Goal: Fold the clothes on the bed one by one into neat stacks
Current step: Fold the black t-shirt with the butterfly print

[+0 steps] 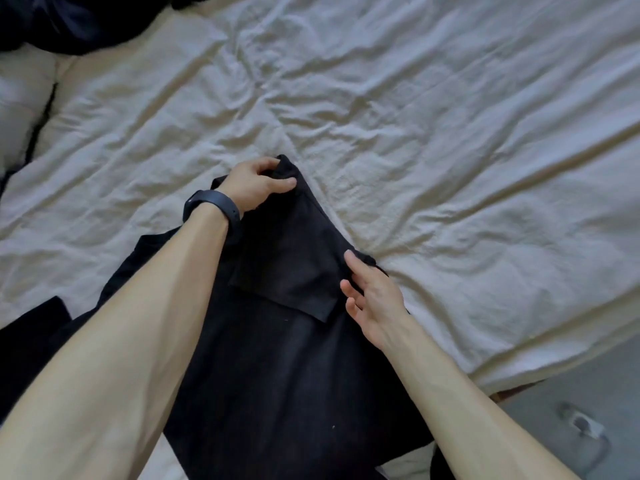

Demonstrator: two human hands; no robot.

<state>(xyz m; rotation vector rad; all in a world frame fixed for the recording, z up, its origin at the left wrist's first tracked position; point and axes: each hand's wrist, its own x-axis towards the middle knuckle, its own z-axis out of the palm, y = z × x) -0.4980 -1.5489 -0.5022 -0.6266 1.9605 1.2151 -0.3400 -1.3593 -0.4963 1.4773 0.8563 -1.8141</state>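
Black garment (277, 375) ×1 (sleeve folded) | left grip (256, 187) pinches its top | right grip (374, 299) straight-fingered, touching it

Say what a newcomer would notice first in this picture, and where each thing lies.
The black garment spread at bottom centre stands out against the crumpled pale sheet. The left hand, with a dark wristband, grips its far corner, while the right hand rests with straight fingers on its right edge. A dark heap of clothes sits at top left.
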